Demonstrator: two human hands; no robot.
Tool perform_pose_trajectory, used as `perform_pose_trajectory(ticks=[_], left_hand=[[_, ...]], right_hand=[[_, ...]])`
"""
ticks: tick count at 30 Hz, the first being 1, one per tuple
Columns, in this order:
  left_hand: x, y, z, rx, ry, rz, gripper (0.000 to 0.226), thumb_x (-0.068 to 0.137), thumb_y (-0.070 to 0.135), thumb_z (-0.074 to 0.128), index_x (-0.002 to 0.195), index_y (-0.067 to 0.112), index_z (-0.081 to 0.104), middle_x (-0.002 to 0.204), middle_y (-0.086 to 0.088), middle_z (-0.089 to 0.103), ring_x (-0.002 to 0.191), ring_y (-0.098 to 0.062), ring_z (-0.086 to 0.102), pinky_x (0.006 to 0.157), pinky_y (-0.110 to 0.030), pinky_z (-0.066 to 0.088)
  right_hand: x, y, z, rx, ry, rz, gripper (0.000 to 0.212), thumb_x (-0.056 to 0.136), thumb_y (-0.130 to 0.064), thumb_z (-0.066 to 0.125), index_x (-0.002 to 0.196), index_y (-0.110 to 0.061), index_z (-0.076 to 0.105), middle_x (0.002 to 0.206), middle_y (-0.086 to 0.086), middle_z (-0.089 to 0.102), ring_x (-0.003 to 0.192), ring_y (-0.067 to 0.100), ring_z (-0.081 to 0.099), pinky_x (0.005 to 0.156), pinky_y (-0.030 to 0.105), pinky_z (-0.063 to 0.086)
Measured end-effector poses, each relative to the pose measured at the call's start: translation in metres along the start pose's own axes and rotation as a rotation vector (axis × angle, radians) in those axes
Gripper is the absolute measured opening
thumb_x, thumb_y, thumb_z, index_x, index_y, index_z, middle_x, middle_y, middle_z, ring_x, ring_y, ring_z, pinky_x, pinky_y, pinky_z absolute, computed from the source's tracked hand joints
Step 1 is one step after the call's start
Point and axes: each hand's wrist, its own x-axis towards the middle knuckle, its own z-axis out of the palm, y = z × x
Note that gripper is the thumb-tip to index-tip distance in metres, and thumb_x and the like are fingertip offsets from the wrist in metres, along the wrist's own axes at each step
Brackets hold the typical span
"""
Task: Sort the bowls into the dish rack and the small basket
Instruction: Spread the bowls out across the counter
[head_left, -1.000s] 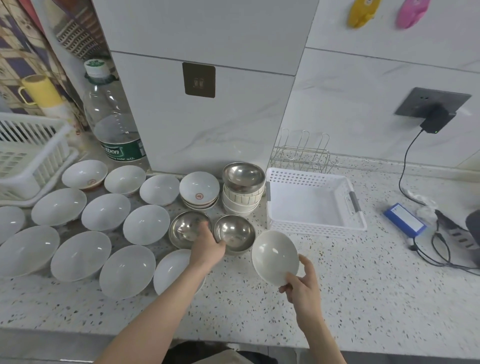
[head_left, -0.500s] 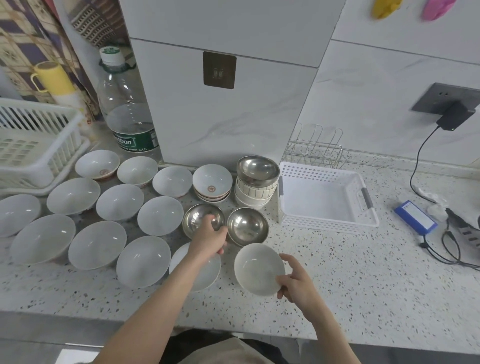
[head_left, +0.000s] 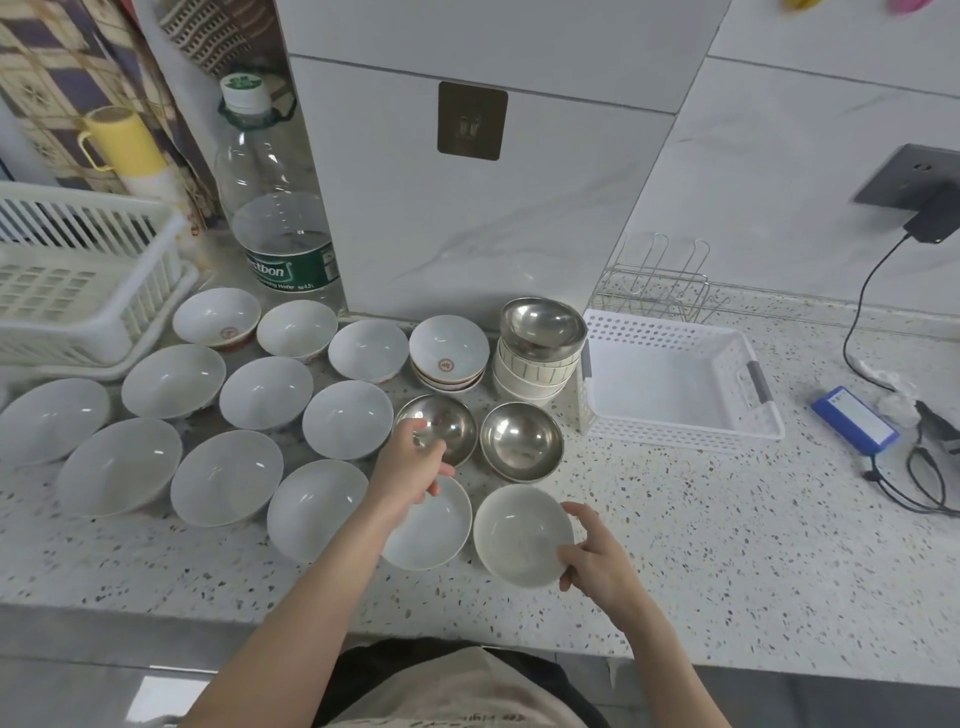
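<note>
Several white bowls (head_left: 348, 418) stand in rows on the speckled counter, with two steel bowls to their right. My left hand (head_left: 410, 462) is at the near rim of the left steel bowl (head_left: 441, 423), fingers curled over its edge. My right hand (head_left: 597, 556) grips the right rim of a white bowl (head_left: 519, 535), which sits upright on the counter beside another white bowl (head_left: 431, 530). The second steel bowl (head_left: 522, 441) sits just behind it. The white dish rack (head_left: 78, 291) is at far left. The small white basket (head_left: 675, 431) is at right, with nothing in it.
A stack of striped bowls topped by a steel bowl (head_left: 543, 322) stands beside the basket, next to stacked saucer bowls (head_left: 449, 353). A wire rack (head_left: 654, 280) is behind the basket. A large water bottle (head_left: 280, 218) stands at the back. A blue battery (head_left: 854, 426) and cables lie at right.
My right hand has brought the tilted white bowl down and left, and it now sits upright on the counter. My left hand has stayed at the left steel bowl.
</note>
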Motion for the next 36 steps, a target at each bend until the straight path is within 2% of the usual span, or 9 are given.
perform_pose_trajectory(ticks=[10,15,19,21,25,27,29,33,36], left_hand=[[0.007,0.001,-0.003,-0.014,-0.015,-0.003,0.030,0.092,0.018,0.048,0.119,0.031,0.041,0.083,-0.010,0.073,0.033,-0.008,0.045,0.035,-0.019,0.033],[0.014,0.002,-0.003,-0.019,-0.007,0.000,0.029,0.092,0.017,0.047,0.118,0.029,0.042,0.082,-0.010,0.073,0.033,-0.010,0.044,0.035,-0.018,0.030],[0.023,0.005,-0.004,0.000,-0.010,0.001,0.027,0.092,0.017,0.048,0.117,0.026,0.045,0.079,-0.008,0.073,0.035,-0.012,0.042,0.036,-0.018,0.030],[0.028,0.006,-0.007,0.010,-0.004,0.000,0.025,0.092,0.019,0.050,0.116,0.024,0.048,0.077,-0.007,0.074,0.035,-0.012,0.043,0.037,-0.018,0.030],[0.045,0.012,-0.016,-0.014,0.029,0.010,0.027,0.091,0.024,0.053,0.116,0.024,0.047,0.076,-0.007,0.074,0.034,-0.010,0.044,0.034,-0.017,0.030],[0.056,0.018,-0.020,-0.023,0.054,0.012,0.032,0.091,0.027,0.054,0.121,0.023,0.044,0.075,-0.006,0.074,0.031,-0.008,0.044,0.035,-0.018,0.029],[0.068,0.024,-0.023,0.001,0.073,0.020,0.044,0.092,0.032,0.054,0.132,0.021,0.039,0.075,-0.006,0.073,0.031,-0.007,0.045,0.036,-0.018,0.030],[0.089,0.040,-0.028,0.052,0.064,0.033,0.068,0.092,0.038,0.054,0.150,0.021,0.023,0.082,-0.009,0.073,0.043,-0.011,0.050,0.035,-0.019,0.034],[0.101,0.051,-0.027,0.118,0.048,0.038,0.068,0.092,0.036,0.052,0.150,0.020,0.022,0.080,-0.008,0.073,0.043,-0.012,0.051,0.036,-0.019,0.035]], right_hand=[[-0.002,-0.001,0.007,-0.070,0.047,0.007,0.051,0.085,-0.007,0.047,0.113,-0.049,0.045,0.063,0.003,0.068,0.054,0.007,0.061,0.055,0.026,0.047],[-0.002,-0.007,0.003,-0.168,0.006,0.020,0.050,0.088,-0.012,0.048,0.132,-0.036,0.041,0.065,0.001,0.070,0.050,0.004,0.060,0.049,0.017,0.044],[0.001,-0.019,-0.010,-0.328,-0.034,0.075,0.047,0.095,-0.042,0.050,0.140,-0.034,0.042,0.065,-0.001,0.073,0.043,0.007,0.051,0.046,0.020,0.045],[0.002,-0.027,-0.019,-0.386,0.034,0.090,0.053,0.095,-0.048,0.048,0.144,-0.031,0.041,0.066,-0.003,0.073,0.042,0.005,0.050,0.047,0.021,0.045],[0.012,-0.049,-0.036,-0.434,0.211,0.040,0.046,0.097,-0.044,0.047,0.139,-0.025,0.048,0.066,-0.007,0.072,0.063,-0.001,0.057,0.064,0.026,0.046],[0.020,-0.064,-0.037,-0.390,0.269,0.010,0.041,0.096,-0.040,0.048,0.135,-0.026,0.052,0.064,-0.010,0.072,0.067,0.001,0.060,0.059,0.024,0.043],[0.029,-0.079,-0.032,-0.295,0.291,-0.028,0.035,0.095,-0.035,0.049,0.128,-0.027,0.057,0.062,-0.009,0.072,0.054,0.003,0.058,0.052,0.023,0.043],[0.048,-0.109,-0.014,-0.165,0.273,-0.109,0.026,0.094,-0.026,0.051,0.117,-0.025,0.063,0.065,-0.004,0.073,0.050,0.010,0.057,0.048,0.021,0.046],[0.060,-0.123,0.000,-0.130,0.259,-0.148,0.027,0.095,-0.019,0.050,0.117,-0.018,0.065,0.072,-0.003,0.072,0.049,-0.002,0.060,0.044,0.010,0.041]])
